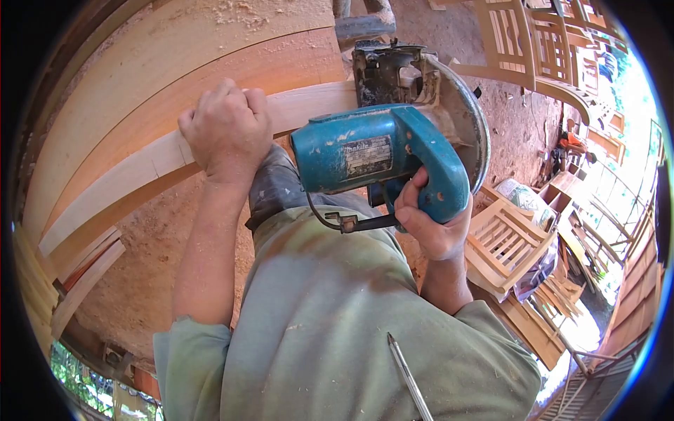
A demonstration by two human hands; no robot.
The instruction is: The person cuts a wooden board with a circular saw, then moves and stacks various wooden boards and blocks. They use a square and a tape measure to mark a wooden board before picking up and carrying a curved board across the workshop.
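My right hand [437, 223] is wrapped around the rear handle of a teal circular saw [351, 149], its thumb and fingers closed. The saw's base and round guard sit at the right end of a pale wooden strip [309, 105]. Over this strip my left hand [228, 126] is closed, knuckles up, pressing it by the edge of the workbench boards. Faint pencil-like lines cross the strip left of that hand. A black cord [375, 223] runs from the saw past my right hand. The saw's blade is hidden.
Wide boards [175, 63] with sawdust lie beyond the strip. Wooden chairs [512, 42] stand at the upper right, and a slatted wooden panel [509, 238] with scrap timber lies at the right. A person in orange [572, 142] is in the distance. A pen [407, 375] rests against my shirt.
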